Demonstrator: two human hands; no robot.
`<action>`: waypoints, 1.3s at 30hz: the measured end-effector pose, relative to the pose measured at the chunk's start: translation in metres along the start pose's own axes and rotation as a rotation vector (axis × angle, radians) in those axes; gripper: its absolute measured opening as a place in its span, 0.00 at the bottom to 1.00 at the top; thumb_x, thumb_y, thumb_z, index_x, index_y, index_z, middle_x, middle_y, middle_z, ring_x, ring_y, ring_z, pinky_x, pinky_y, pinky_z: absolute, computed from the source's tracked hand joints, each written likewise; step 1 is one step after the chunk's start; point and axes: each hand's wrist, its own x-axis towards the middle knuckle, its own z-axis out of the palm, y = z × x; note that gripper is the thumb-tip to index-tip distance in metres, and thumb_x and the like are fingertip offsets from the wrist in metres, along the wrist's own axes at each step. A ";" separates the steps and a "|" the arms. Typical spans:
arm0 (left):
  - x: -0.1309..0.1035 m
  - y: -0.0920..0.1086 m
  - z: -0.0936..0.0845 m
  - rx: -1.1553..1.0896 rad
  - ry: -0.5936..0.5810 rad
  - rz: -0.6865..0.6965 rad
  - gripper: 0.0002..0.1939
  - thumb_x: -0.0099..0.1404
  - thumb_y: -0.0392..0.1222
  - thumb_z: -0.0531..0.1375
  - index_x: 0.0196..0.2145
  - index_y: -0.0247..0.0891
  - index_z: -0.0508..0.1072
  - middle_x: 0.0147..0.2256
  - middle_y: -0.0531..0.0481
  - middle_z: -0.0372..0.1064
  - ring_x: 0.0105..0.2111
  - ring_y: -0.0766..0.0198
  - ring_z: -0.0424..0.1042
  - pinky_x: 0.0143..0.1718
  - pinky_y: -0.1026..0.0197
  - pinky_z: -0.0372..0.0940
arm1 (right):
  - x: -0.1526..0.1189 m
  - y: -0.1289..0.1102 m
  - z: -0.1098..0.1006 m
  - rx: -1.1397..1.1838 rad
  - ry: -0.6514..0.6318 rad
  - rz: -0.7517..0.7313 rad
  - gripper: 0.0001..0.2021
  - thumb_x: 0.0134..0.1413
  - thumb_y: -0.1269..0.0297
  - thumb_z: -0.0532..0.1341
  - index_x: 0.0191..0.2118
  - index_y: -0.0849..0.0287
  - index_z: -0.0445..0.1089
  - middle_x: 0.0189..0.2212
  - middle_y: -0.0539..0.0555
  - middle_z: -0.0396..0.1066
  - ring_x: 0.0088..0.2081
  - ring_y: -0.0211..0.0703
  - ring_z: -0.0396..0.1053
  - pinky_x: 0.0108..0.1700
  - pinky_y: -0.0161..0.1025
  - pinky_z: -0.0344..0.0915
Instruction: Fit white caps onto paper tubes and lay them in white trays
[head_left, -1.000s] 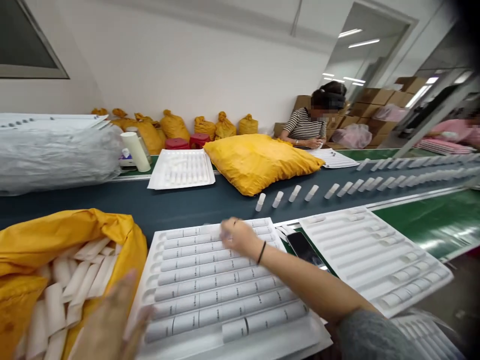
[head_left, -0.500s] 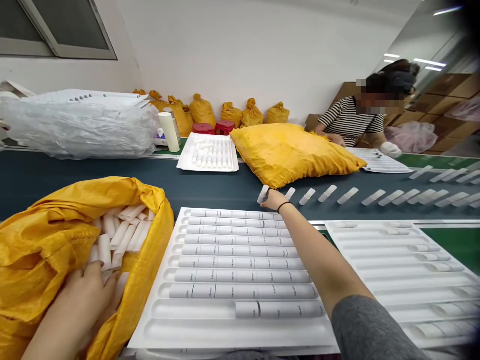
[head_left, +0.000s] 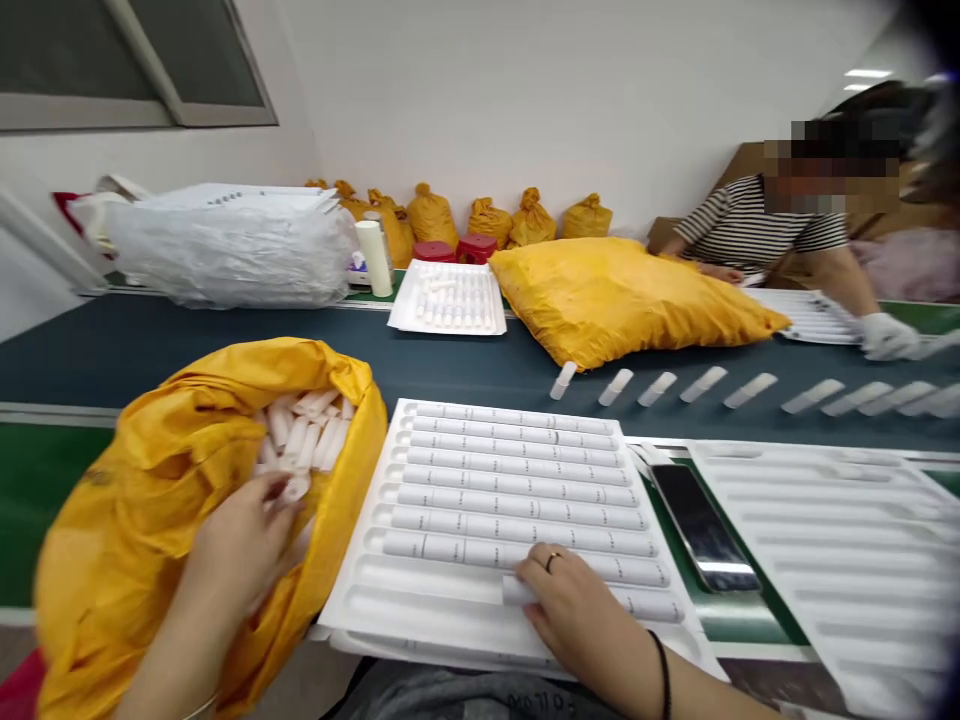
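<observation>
Over the mouth of a yellow woven bag [head_left: 187, 430], my left hand [head_left: 244, 545] pinches a short white tube [head_left: 296, 488]. More loose white tubes [head_left: 300, 440] fill the bag's opening around it. My right hand [head_left: 581, 605] is low over the white grooved tray [head_left: 420, 605], its fingers curled on a white printed tube [head_left: 516, 590] in a partly filled groove. Rows of printed tubes [head_left: 517, 505] lie in the grooves above. The groove nearest me shows bare plastic, and my right fingertips are partly hidden.
Short tubes [head_left: 660, 389] stand in a line on the dark conveyor belt [head_left: 450, 370]. A full yellow bag [head_left: 630, 300] lies behind them. To the right are a phone [head_left: 705, 530] and another tray [head_left: 787, 560]. Opposite, a co-worker's white-gloved hand [head_left: 889, 337] is beside a tray.
My right hand has drawn back from the standing tubes on the belt to the tray. My left hand has lifted a tube at the bag's mouth. The view has shifted, revealing the phone.
</observation>
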 end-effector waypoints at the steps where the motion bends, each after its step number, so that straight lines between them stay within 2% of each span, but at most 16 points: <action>1: -0.006 0.012 -0.006 -0.042 0.068 0.017 0.16 0.62 0.48 0.56 0.44 0.36 0.71 0.39 0.48 0.73 0.40 0.53 0.72 0.43 0.54 0.66 | 0.001 0.002 -0.001 0.053 0.026 -0.006 0.14 0.44 0.81 0.57 0.38 0.60 0.69 0.39 0.58 0.69 0.42 0.50 0.67 0.45 0.46 0.65; 3: -0.016 0.036 -0.009 -0.222 0.205 0.159 0.13 0.61 0.45 0.59 0.42 0.38 0.72 0.42 0.48 0.72 0.44 0.56 0.71 0.49 0.55 0.64 | 0.005 0.004 -0.008 0.172 0.087 -0.014 0.14 0.46 0.79 0.56 0.40 0.59 0.67 0.40 0.57 0.69 0.42 0.49 0.67 0.45 0.46 0.66; 5: -0.022 0.057 -0.005 -0.401 0.252 0.312 0.10 0.61 0.42 0.61 0.41 0.39 0.72 0.42 0.48 0.72 0.45 0.58 0.70 0.51 0.56 0.63 | 0.011 0.002 -0.017 0.307 0.165 -0.015 0.13 0.50 0.75 0.56 0.43 0.58 0.66 0.41 0.57 0.69 0.42 0.48 0.68 0.44 0.45 0.67; 9: -0.031 0.095 0.009 -0.632 0.129 0.513 0.11 0.61 0.36 0.60 0.43 0.41 0.70 0.43 0.47 0.70 0.47 0.60 0.69 0.51 0.56 0.65 | 0.024 -0.010 -0.033 0.603 0.316 -0.069 0.13 0.58 0.64 0.55 0.50 0.55 0.64 0.45 0.56 0.70 0.41 0.44 0.70 0.42 0.41 0.69; 12: -0.034 0.117 0.017 -0.568 0.051 0.660 0.15 0.63 0.34 0.57 0.49 0.42 0.68 0.45 0.45 0.68 0.48 0.60 0.68 0.49 0.56 0.67 | 0.030 -0.017 -0.043 0.736 0.442 -0.117 0.13 0.59 0.62 0.56 0.49 0.55 0.64 0.42 0.55 0.70 0.38 0.41 0.70 0.38 0.37 0.70; 15: -0.034 0.128 0.021 -0.415 0.055 0.811 0.23 0.65 0.32 0.55 0.57 0.44 0.63 0.41 0.46 0.66 0.42 0.64 0.69 0.42 0.61 0.68 | 0.032 -0.016 -0.056 0.597 0.498 -0.190 0.11 0.58 0.63 0.58 0.47 0.56 0.65 0.39 0.55 0.71 0.36 0.40 0.70 0.38 0.38 0.70; 18: -0.031 0.130 0.024 -0.300 0.136 0.901 0.27 0.64 0.33 0.57 0.60 0.43 0.59 0.39 0.47 0.68 0.38 0.63 0.69 0.40 0.60 0.68 | 0.031 -0.009 -0.069 0.421 0.502 -0.291 0.12 0.59 0.68 0.57 0.49 0.56 0.65 0.44 0.57 0.71 0.45 0.44 0.69 0.47 0.42 0.69; 20: -0.029 0.131 0.023 -0.265 0.183 0.933 0.29 0.62 0.35 0.60 0.60 0.41 0.58 0.39 0.46 0.70 0.38 0.61 0.69 0.40 0.57 0.67 | 0.030 -0.005 -0.076 0.368 0.494 -0.350 0.13 0.60 0.70 0.56 0.50 0.56 0.65 0.46 0.57 0.70 0.50 0.44 0.67 0.52 0.44 0.67; 24: -0.027 0.134 0.020 -0.282 0.229 0.950 0.32 0.61 0.36 0.62 0.61 0.38 0.57 0.38 0.46 0.72 0.37 0.60 0.70 0.39 0.57 0.67 | 0.027 0.000 -0.079 0.338 0.528 -0.383 0.15 0.60 0.71 0.56 0.52 0.55 0.64 0.47 0.56 0.70 0.51 0.43 0.68 0.53 0.43 0.67; 31: -0.029 0.138 0.020 -0.364 0.212 0.929 0.31 0.61 0.38 0.63 0.60 0.39 0.57 0.35 0.48 0.73 0.35 0.62 0.71 0.39 0.57 0.68 | 0.025 0.000 -0.072 0.250 0.498 -0.467 0.20 0.61 0.74 0.53 0.58 0.55 0.57 0.50 0.58 0.67 0.53 0.44 0.65 0.54 0.44 0.66; 35: -0.026 0.140 0.015 -0.412 0.093 0.829 0.34 0.62 0.47 0.61 0.61 0.39 0.54 0.42 0.44 0.73 0.41 0.60 0.72 0.43 0.57 0.68 | 0.025 0.000 -0.066 0.285 0.538 -0.455 0.20 0.61 0.74 0.53 0.57 0.55 0.57 0.50 0.58 0.67 0.53 0.44 0.65 0.55 0.44 0.65; 37: -0.023 0.139 0.009 -0.421 -0.060 0.744 0.28 0.63 0.49 0.59 0.58 0.39 0.59 0.45 0.43 0.71 0.44 0.58 0.71 0.44 0.57 0.68 | 0.026 0.002 -0.064 0.304 0.556 -0.446 0.19 0.61 0.73 0.53 0.57 0.54 0.57 0.49 0.58 0.67 0.53 0.44 0.65 0.54 0.45 0.65; 39: -0.020 0.138 0.002 -0.442 -0.241 0.698 0.18 0.66 0.47 0.56 0.52 0.40 0.67 0.44 0.46 0.72 0.42 0.61 0.72 0.41 0.60 0.68 | 0.027 0.004 -0.064 0.317 0.566 -0.442 0.18 0.61 0.72 0.53 0.56 0.54 0.58 0.48 0.58 0.68 0.52 0.45 0.65 0.52 0.44 0.66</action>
